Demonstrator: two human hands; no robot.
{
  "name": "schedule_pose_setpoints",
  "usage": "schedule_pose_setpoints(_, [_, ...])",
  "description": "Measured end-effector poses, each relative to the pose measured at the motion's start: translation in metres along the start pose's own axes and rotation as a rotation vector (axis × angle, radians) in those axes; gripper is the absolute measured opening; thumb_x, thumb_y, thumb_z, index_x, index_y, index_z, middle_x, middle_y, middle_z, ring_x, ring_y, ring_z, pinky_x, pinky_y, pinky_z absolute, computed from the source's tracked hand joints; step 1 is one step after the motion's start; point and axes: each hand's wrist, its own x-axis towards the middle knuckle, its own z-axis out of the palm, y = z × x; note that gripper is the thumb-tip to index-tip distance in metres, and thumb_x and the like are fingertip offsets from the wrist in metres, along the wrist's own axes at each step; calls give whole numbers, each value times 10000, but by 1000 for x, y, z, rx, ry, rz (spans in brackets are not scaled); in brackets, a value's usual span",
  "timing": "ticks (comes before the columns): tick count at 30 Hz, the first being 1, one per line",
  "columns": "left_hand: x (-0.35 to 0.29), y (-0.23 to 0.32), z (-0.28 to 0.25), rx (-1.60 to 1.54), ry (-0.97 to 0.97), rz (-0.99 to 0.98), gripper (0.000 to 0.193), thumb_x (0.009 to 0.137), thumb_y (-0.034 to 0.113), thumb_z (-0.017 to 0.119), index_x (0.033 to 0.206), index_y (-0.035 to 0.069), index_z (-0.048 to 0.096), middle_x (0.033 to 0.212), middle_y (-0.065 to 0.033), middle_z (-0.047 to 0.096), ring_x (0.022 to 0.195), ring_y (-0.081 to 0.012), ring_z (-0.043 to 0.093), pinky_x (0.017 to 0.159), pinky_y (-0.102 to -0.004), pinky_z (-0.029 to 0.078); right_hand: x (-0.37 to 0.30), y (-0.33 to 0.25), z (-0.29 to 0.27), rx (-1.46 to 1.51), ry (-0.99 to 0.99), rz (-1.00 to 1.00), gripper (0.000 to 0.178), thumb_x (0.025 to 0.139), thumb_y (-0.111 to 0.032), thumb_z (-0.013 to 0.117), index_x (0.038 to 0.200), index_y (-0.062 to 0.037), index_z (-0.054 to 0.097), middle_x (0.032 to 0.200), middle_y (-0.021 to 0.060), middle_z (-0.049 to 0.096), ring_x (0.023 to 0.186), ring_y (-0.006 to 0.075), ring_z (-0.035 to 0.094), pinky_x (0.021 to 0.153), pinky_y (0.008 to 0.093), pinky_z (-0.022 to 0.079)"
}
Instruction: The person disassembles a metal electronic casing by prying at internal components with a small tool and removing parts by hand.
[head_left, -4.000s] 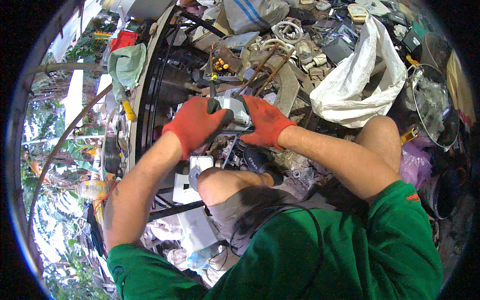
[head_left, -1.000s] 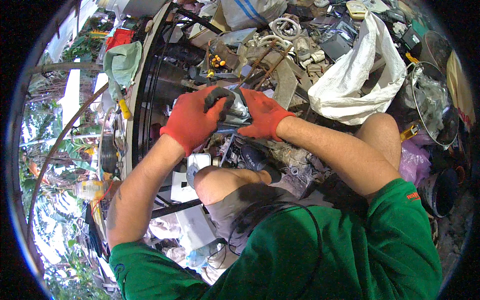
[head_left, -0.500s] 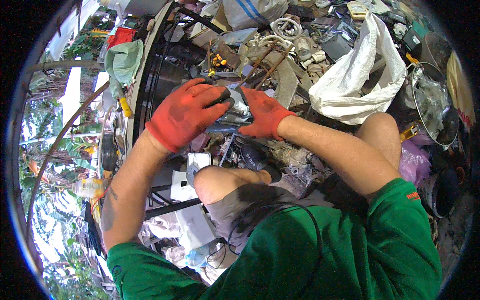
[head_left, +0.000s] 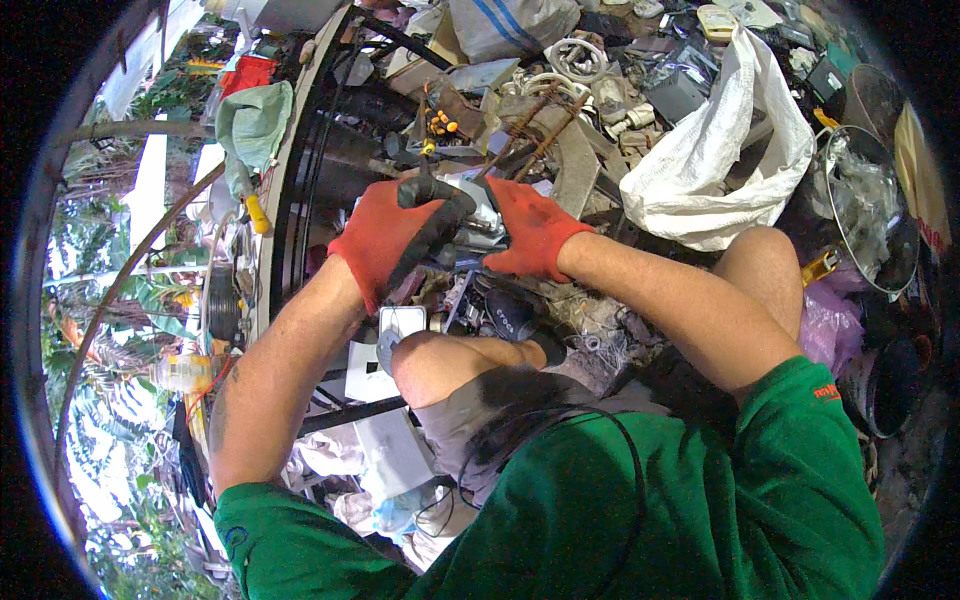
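Both hands wear red work gloves with dark, blackened palms and fingers. Between them, in front of my knees, is a small silvery-grey, box-like metal piece [head_left: 484, 210]; its exact kind cannot be made out. My right hand [head_left: 533, 230] is closed round its right side. On the left side, my left hand [head_left: 395, 235] has its fingers curled in against the piece, the thumb and fingertips bent at its edge. The gloves cover much of the piece.
Scrap is heaped ahead, with rusty rods [head_left: 537, 128], a coiled white hose [head_left: 577, 60] and a yellow-handled tool [head_left: 429, 147]. An open white sack [head_left: 715, 195] lies right. A wire-rimmed container [head_left: 868, 205] stands farther right. At left is a black metal frame [head_left: 300, 190].
My left hand has turned and shifted right and slightly down, so its dark palm side now shows, fingers curled. My right hand and the silvery piece have barely moved.
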Motion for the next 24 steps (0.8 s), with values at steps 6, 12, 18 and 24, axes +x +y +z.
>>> schedule_pose_setpoints(6, [-13, -14, -11, 473, 8, 517, 378, 843, 85, 645, 1220, 100, 672, 1051, -157, 707, 970, -353, 685, 824, -404, 538, 8, 7, -3, 4, -17, -4, 1143, 721, -487, 762, 1534, 48, 164, 1474, 292, 406, 1375, 410, 412, 1156, 433, 344])
schedule_pose_setpoints(12, [-10, -12, -13, 952, 112, 836, 431, 790, 84, 671, 1217, 96, 625, 1078, -166, 653, 977, -412, 636, 844, -477, 529, 7, 9, 0, 8, -1, -33, 1133, 716, -477, 777, 1529, 49, 187, 1470, 297, 411, 1368, 411, 419, 1148, 433, 354])
schedule_pose_setpoints(18, [-1, 11, 11, 759, 146, 292, 340, 890, 224, 649, 1175, 40, 644, 1056, -238, 678, 990, -422, 653, 871, -473, 520, -1, 1, -5, -12, -23, 15, 1114, 737, -465, 775, 1534, 36, 179, 1518, 267, 367, 1408, 401, 377, 1172, 420, 322])
schedule_pose_setpoints(24, [4, 12, 10, 611, 185, 303, 385, 900, 253, 663, 1217, 35, 639, 1119, -246, 673, 1023, -420, 651, 880, -476, 519, -1, -1, -7, -3, -55, 35, 1110, 748, -447, 768, 1544, 24, 153, 1533, 260, 351, 1429, 394, 353, 1185, 423, 305])
